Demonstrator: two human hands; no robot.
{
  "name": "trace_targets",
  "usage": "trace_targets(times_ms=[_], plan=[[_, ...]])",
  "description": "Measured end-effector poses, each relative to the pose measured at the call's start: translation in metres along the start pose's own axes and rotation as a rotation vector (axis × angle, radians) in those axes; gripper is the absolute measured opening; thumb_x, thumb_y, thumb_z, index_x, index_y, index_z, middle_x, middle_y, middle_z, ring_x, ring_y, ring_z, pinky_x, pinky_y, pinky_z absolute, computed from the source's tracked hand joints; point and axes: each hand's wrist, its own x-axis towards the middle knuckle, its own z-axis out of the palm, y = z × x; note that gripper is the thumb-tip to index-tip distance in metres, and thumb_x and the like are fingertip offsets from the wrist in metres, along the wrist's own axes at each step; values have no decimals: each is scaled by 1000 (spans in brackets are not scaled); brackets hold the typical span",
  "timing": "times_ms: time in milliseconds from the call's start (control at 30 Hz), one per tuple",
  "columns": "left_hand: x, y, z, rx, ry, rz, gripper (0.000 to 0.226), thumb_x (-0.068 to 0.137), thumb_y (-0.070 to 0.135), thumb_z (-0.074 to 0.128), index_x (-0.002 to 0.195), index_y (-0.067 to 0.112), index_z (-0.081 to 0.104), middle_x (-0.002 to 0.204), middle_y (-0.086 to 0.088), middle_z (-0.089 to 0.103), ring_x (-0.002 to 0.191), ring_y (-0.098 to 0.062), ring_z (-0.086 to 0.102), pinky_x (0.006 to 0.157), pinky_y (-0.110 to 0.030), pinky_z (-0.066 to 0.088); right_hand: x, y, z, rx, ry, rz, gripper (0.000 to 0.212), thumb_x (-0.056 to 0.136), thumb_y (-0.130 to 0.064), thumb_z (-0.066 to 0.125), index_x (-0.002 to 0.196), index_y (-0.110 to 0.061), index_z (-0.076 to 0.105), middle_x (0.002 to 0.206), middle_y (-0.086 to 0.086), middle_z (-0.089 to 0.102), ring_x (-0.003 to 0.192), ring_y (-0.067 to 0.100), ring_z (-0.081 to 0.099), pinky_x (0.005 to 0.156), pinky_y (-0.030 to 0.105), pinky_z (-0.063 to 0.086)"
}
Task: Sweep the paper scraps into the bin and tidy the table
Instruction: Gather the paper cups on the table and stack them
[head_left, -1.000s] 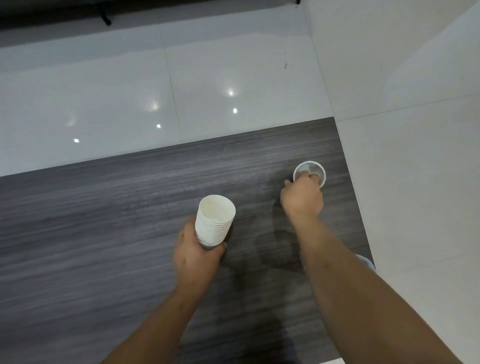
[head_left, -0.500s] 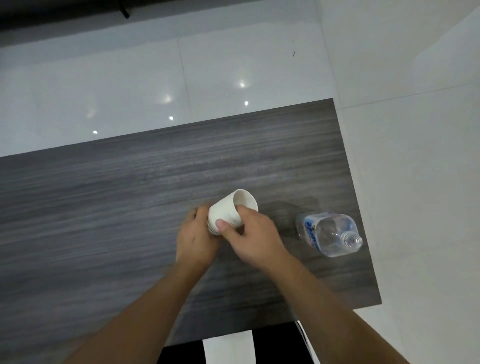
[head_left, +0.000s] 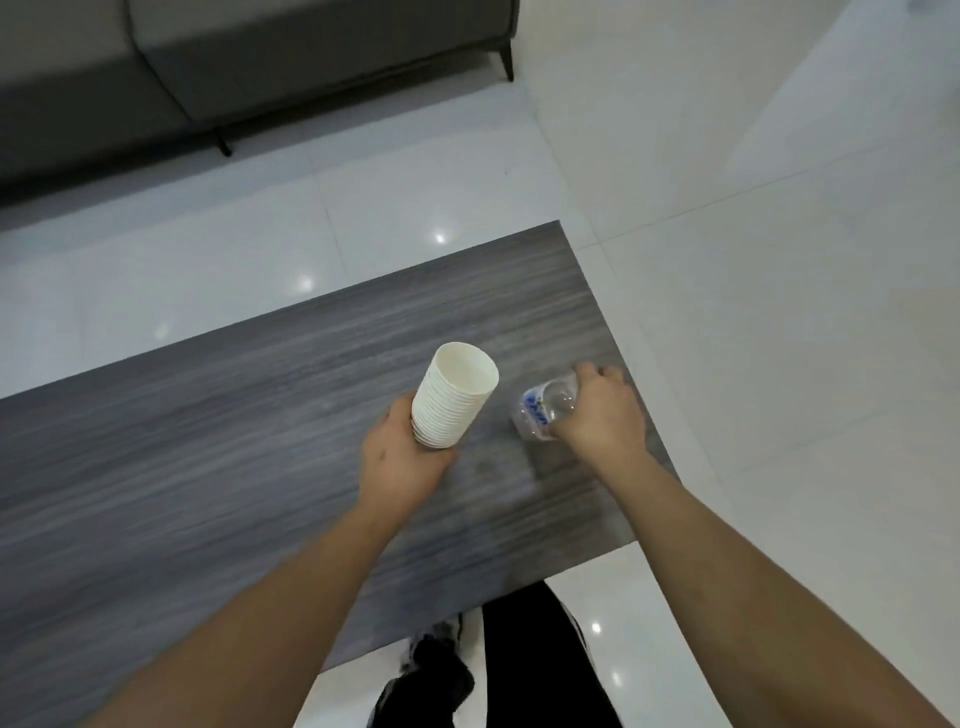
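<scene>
Left hand (head_left: 402, 460) wrapped round the lower end of a stack of white paper cups (head_left: 453, 396), fingers curled under the base, thumb side toward the camera. Stack tilted, its open mouth up and away to the right, held above the counter (head_left: 208, 467); whether the base touches the surface cannot be told. Right hand (head_left: 602, 410) reaches forward and grips a clear plastic water bottle (head_left: 543, 410), fingers curled over its far end so that the cap is hidden. Bottle shows a blue-and-white label on the end nearer the cups; its body looks see-through, and whether it lies on the counter or is lifted just off it is unclear. Cups and bottle are close side by side, a narrow strip of counter showing between them. Both forearms bare, running in from the bottom edge of the frame. Counter is a dark grey wood-grain slab, its right corner just beyond the right hand, its near edge cutting across above the person's legs. No paper scraps can be made out on the visible part of the surface, which is somewhat blurred. Below the near edge: black trousers (head_left: 540, 670) and a dark shoe with a white sole (head_left: 441, 670) on the floor. Floor (head_left: 779, 364) is glossy white tile with small bright light reflections. At top left, the base of a grey sofa (head_left: 260, 62) on thin dark legs, well apart from the counter.
</scene>
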Motion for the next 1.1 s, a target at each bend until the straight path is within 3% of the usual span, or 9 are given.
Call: trace_targets(times_ms=[167, 300, 467, 667, 733, 833, 900, 1100], plan=[[-28, 55, -17, -43, -63, 168, 60, 58, 27, 79, 114, 29, 55, 99, 11, 62, 87, -12, 58, 60, -19, 38, -78, 18, -49, 211, 195, 33, 94, 58, -36, 89, 139, -23, 43, 129, 8, 50, 112, 30, 57, 89, 39, 52], [-65, 127, -11, -93, -152, 327, 64, 60, 30, 83, 117, 25, 54, 105, 9, 61, 91, -13, 57, 70, -26, 43, -140, 54, -104, 447, 329, 131, 110, 54, -32, 93, 147, -23, 35, 133, 9, 52, 116, 26, 56, 91, 35, 50], [-128, 228, 28, -123, -309, 538, 60, 59, 33, 85, 109, 29, 51, 94, 15, 60, 84, -7, 59, 60, -20, 42, -205, 132, -163, 642, 563, 246, 111, 55, -24, 94, 148, -25, 33, 137, 6, 53, 120, 27, 55, 97, 42, 51], [-219, 332, 136, -98, -468, 718, 62, 58, 42, 86, 106, 30, 49, 94, 14, 63, 82, -6, 62, 72, -35, 56, -268, 276, -200, 846, 774, 384, 109, 58, -19, 91, 148, -28, 31, 139, 7, 52, 120, 28, 56, 95, 44, 54], [-256, 364, 180, -100, -525, 764, 61, 56, 44, 86, 104, 30, 50, 93, 13, 64, 81, -3, 63, 69, -31, 56, -291, 336, -210, 880, 825, 418, 107, 59, -18, 91, 148, -28, 31, 140, 7, 52, 119, 27, 56, 94, 43, 54], [-316, 406, 250, -111, -627, 809, 61, 53, 47, 85, 103, 33, 51, 92, 15, 65, 72, 7, 63, 54, -13, 48, -327, 430, -223, 922, 897, 482, 105, 61, -18, 91, 147, -29, 33, 141, 6, 51, 120, 26, 57, 93, 40, 55], [-356, 427, 298, -89, -705, 829, 65, 51, 51, 84, 104, 35, 51, 92, 16, 65, 73, 13, 61, 53, -10, 46, -352, 490, -223, 946, 938, 543, 104, 61, -17, 91, 147, -29, 34, 141, 6, 52, 122, 26, 56, 94, 39, 54], [-461, 463, 430, 44, -919, 824, 73, 57, 46, 88, 116, 32, 46, 108, 10, 62, 98, -14, 62, 83, -39, 58, -414, 635, -208, 1028, 985, 771, 102, 65, -19, 91, 149, -27, 34, 144, 3, 52, 126, 26, 54, 97, 40, 51]])
